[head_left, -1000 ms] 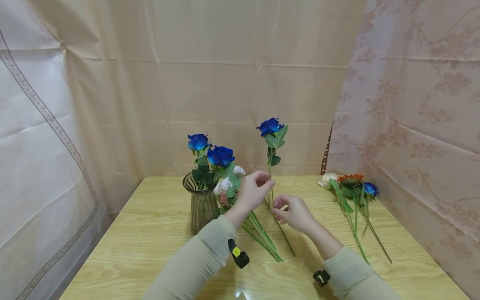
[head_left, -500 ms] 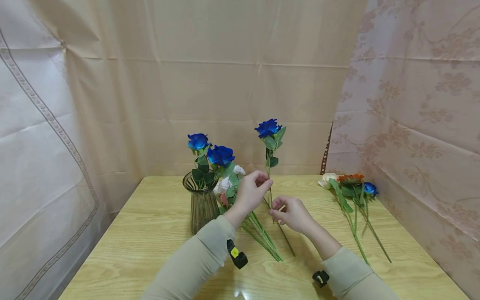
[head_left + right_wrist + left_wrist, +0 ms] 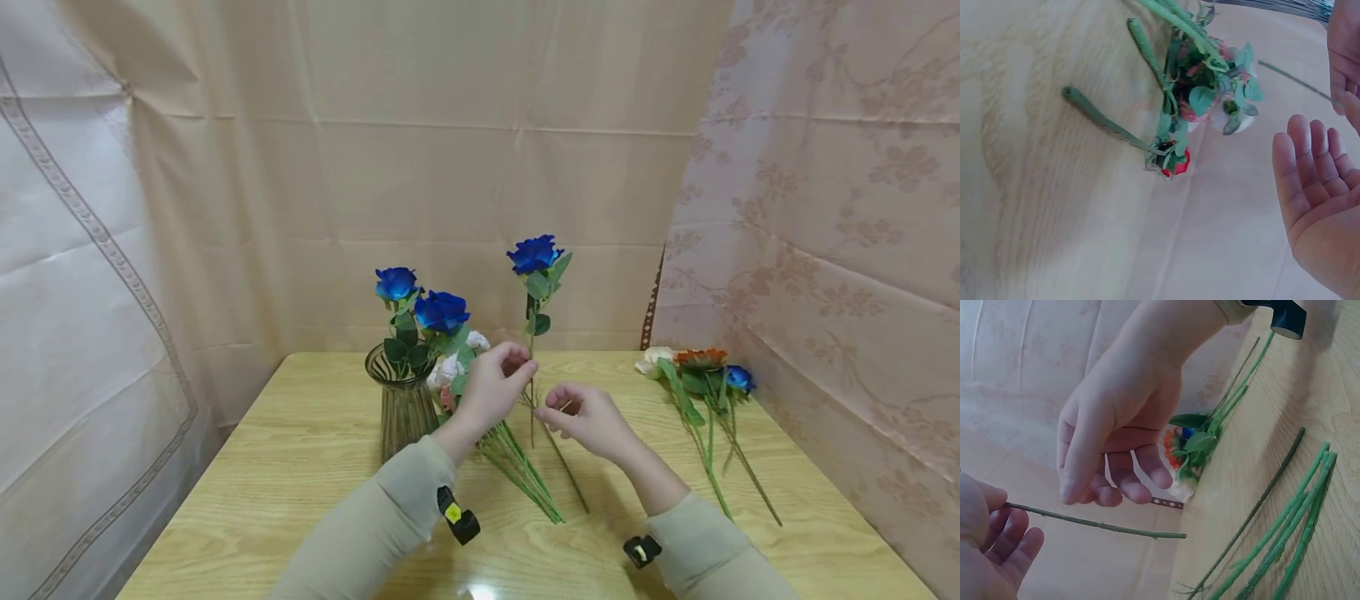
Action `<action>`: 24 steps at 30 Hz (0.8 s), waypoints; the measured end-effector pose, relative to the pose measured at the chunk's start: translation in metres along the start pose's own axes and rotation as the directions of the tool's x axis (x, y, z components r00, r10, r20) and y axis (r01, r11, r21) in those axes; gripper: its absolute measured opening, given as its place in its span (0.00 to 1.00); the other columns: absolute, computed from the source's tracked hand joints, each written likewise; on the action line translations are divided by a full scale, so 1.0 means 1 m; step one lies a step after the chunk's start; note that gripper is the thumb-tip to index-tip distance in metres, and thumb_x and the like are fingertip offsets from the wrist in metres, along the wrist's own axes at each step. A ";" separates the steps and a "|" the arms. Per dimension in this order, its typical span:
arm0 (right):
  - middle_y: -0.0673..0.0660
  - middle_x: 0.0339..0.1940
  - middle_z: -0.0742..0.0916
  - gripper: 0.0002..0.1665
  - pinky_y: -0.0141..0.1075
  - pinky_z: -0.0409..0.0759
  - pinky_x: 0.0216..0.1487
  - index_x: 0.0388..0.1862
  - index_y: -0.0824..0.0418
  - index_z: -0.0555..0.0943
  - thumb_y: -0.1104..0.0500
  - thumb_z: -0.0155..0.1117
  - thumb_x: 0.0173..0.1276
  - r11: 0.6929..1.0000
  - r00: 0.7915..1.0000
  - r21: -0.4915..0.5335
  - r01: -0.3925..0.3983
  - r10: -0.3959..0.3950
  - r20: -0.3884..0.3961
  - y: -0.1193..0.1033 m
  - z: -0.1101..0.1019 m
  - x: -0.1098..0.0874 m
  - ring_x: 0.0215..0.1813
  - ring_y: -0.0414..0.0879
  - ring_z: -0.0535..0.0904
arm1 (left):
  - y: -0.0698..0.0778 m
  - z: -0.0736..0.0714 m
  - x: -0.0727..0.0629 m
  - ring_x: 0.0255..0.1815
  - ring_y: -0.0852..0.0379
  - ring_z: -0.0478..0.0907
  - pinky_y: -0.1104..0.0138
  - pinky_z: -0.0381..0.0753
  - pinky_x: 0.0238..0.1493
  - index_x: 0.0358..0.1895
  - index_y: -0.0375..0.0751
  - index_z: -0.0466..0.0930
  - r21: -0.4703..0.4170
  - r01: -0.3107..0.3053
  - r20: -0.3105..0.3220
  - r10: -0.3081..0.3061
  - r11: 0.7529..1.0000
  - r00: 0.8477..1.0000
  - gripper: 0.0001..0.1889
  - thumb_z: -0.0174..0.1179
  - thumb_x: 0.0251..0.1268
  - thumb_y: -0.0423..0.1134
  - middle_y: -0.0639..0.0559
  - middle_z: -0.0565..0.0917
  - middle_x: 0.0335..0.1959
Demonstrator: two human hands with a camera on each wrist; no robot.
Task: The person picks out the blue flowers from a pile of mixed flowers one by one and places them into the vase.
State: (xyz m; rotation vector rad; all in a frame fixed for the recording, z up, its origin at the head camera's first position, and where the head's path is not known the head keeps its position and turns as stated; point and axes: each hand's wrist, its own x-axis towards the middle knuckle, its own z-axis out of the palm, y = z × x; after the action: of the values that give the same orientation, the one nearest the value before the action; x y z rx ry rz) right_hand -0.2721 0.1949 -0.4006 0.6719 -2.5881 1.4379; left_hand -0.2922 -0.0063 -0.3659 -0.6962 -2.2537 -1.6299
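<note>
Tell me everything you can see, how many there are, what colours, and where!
Table: 1, yellowish wood, in front
Vase: 1, smoky brown, on the table, left of centre
Vase roses: 2, blue, by the vase's mouth
White and pink blossoms: overlapping, can't count, right of the vase
Red flower: 1, red, beside those blossoms in the right wrist view
Cream flower: 1, cream, table's right side
Orange flower: 1, orange, same group
Small blue flower: 1, blue, same group
Hanging cloth: count unclear; beige behind, whitish left, pinkish flowered right
Held rose: 1, blue, upright, near the middle
Wristbands: 2, black, at the cuffs
Sleeves: 2, pale grey-green, in front
Left hand: 1, bare, pinching the held rose
Right hand: 1, bare, close to the held rose
</note>
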 end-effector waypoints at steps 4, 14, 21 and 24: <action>0.58 0.37 0.86 0.14 0.49 0.88 0.34 0.42 0.61 0.82 0.50 0.69 0.73 0.998 1.000 0.065 0.000 0.001 -0.023 -0.004 -0.004 -0.002 0.35 0.56 0.86 | 0.005 -0.006 -0.006 0.37 0.59 0.81 0.65 0.83 0.41 0.45 0.42 0.82 -0.006 -0.042 0.009 0.042 0.999 0.999 0.05 0.63 0.74 0.39 0.56 0.84 0.36; 0.62 0.38 0.84 0.15 0.45 0.88 0.31 0.45 0.66 0.81 0.53 0.65 0.76 0.981 0.999 0.193 0.009 0.002 -0.053 -0.006 -0.009 -0.001 0.38 0.65 0.83 | 0.013 -0.022 -0.016 0.38 0.60 0.82 0.65 0.83 0.42 0.46 0.41 0.83 0.031 -0.084 0.032 0.083 0.996 0.996 0.05 0.63 0.74 0.38 0.56 0.85 0.38; 0.67 0.43 0.82 0.16 0.47 0.88 0.33 0.49 0.67 0.79 0.54 0.63 0.77 0.956 0.999 0.294 -0.001 0.015 -0.047 -0.006 -0.006 0.001 0.40 0.57 0.84 | 0.020 -0.036 -0.024 0.38 0.59 0.83 0.64 0.85 0.42 0.47 0.39 0.84 0.032 -0.092 0.004 0.091 0.995 0.996 0.06 0.64 0.73 0.36 0.54 0.86 0.39; 0.67 0.45 0.81 0.17 0.49 0.88 0.34 0.51 0.68 0.78 0.53 0.63 0.78 0.945 0.999 0.328 -0.006 0.019 -0.039 -0.007 -0.005 0.002 0.42 0.59 0.84 | 0.021 -0.043 -0.026 0.36 0.59 0.83 0.65 0.85 0.39 0.45 0.37 0.84 0.029 -0.118 -0.015 0.118 0.993 0.993 0.05 0.64 0.72 0.35 0.52 0.86 0.37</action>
State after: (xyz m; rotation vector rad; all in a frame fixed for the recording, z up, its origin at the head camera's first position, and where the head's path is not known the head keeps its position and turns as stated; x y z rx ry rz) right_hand -0.2718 0.1949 -0.3914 0.6518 -2.3463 1.8887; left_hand -0.2616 -0.0473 -0.3475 -0.7897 -2.1755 -1.5407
